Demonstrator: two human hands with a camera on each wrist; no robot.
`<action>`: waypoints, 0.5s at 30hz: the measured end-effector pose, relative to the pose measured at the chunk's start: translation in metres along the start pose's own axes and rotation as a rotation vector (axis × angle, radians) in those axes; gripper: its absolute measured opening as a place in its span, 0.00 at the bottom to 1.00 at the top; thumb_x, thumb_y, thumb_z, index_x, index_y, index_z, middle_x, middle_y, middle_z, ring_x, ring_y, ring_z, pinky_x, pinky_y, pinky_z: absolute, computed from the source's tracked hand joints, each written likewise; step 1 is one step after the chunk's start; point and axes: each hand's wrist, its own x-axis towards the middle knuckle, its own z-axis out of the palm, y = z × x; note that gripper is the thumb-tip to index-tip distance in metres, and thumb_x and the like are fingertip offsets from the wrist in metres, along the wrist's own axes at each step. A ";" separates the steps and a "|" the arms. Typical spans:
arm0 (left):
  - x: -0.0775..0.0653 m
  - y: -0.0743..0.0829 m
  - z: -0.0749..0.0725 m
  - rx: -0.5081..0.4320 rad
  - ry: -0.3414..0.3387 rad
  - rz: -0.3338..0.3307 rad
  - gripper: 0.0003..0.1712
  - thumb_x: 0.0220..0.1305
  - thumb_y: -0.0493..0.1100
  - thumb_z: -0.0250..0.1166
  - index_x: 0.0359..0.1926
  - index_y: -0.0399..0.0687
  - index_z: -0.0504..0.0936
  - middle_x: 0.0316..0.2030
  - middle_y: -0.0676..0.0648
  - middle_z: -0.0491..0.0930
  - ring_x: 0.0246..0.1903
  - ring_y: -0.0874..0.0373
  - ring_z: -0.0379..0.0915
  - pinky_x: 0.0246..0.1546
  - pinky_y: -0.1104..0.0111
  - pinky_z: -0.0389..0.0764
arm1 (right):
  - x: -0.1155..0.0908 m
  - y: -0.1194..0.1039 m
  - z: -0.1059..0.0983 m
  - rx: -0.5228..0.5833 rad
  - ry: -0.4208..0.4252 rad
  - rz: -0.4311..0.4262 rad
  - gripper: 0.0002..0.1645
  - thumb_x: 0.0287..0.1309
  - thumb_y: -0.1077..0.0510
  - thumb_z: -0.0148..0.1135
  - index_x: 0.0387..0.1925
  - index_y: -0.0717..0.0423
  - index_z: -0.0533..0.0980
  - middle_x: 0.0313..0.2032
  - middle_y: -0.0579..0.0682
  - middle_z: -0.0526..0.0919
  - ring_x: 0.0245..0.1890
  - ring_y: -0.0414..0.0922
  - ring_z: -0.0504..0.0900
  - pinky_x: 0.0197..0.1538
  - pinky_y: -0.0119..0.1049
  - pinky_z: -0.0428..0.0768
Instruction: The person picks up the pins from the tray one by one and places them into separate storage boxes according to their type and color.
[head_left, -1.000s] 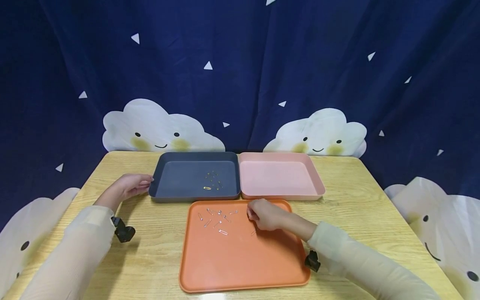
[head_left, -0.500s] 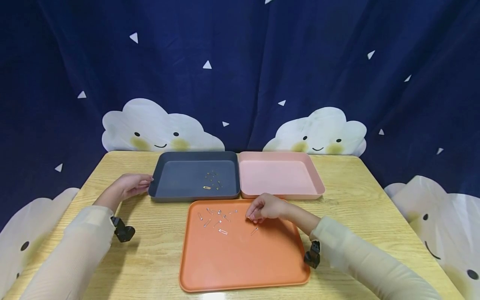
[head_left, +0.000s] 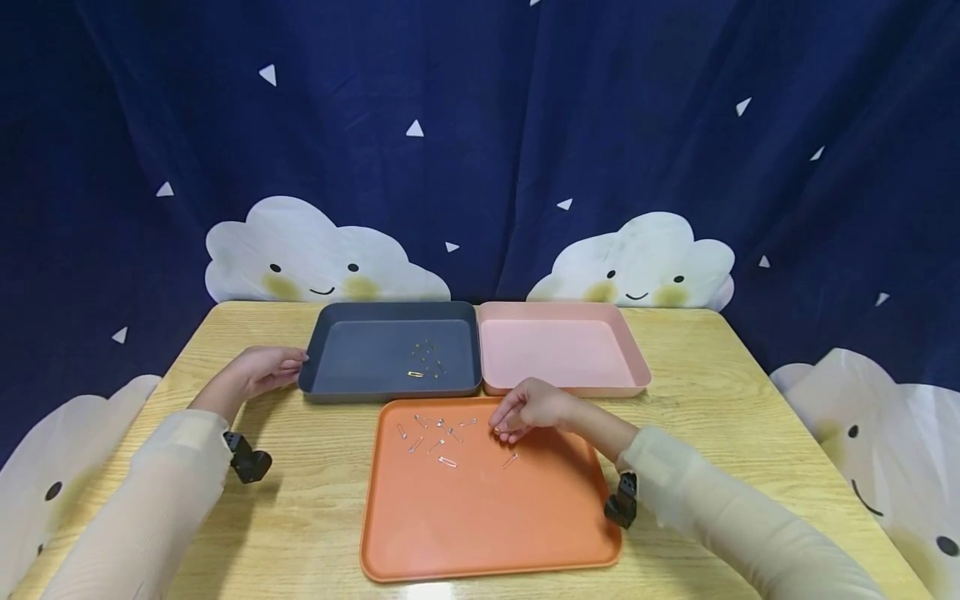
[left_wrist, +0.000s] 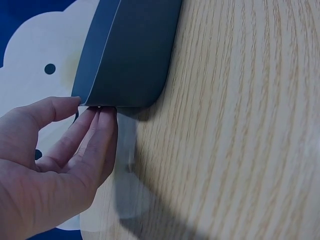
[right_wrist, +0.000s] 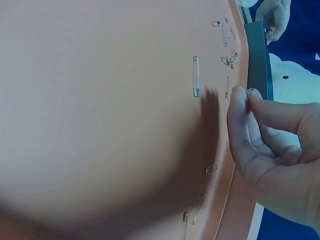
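My left hand (head_left: 264,372) grips the left rim of a dark grey tray (head_left: 318,386); in the left wrist view the thumb lies at the rim and the fingers against the outer wall. Above the orange tray (head_left: 487,533), near its back edge, my right hand (head_left: 534,407) pinches a small safety pin (right_wrist: 248,99) between thumb and forefinger, mostly hidden by the fingertips. Several silver safety pins (head_left: 447,462) lie spread on the orange tray's back left, and one safety pin (head_left: 511,460) lies just below the right hand. Small gold safety pins (head_left: 416,374) lie in the dark tray.
A pink tray (head_left: 555,333) stands against the dark tray's right side, behind the orange one. All three are on a wooden table (head_left: 705,392). A blue curtain (head_left: 480,125) with white clouds hangs behind the table.
My right hand has lifted and turned slightly, uncovering a safety pin below it on the orange tray; a small pin now shows at its fingertips. The left hand stays at the dark tray.
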 end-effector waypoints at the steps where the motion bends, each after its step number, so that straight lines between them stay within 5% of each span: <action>1: 0.000 0.000 0.000 -0.002 -0.001 0.000 0.36 0.69 0.39 0.53 0.70 0.25 0.51 0.25 0.61 0.77 0.30 0.73 0.76 0.38 0.80 0.83 | 0.001 -0.001 0.000 0.003 0.001 0.000 0.13 0.55 0.77 0.55 0.42 0.78 0.79 0.36 0.66 0.86 0.25 0.39 0.83 0.42 0.40 0.88; 15: 0.003 -0.002 -0.001 -0.005 -0.008 0.010 0.37 0.68 0.39 0.53 0.71 0.26 0.50 0.25 0.62 0.77 0.30 0.74 0.76 0.38 0.80 0.82 | 0.013 -0.028 0.001 -0.044 0.025 0.011 0.13 0.56 0.73 0.60 0.43 0.75 0.79 0.35 0.64 0.87 0.23 0.39 0.82 0.37 0.36 0.88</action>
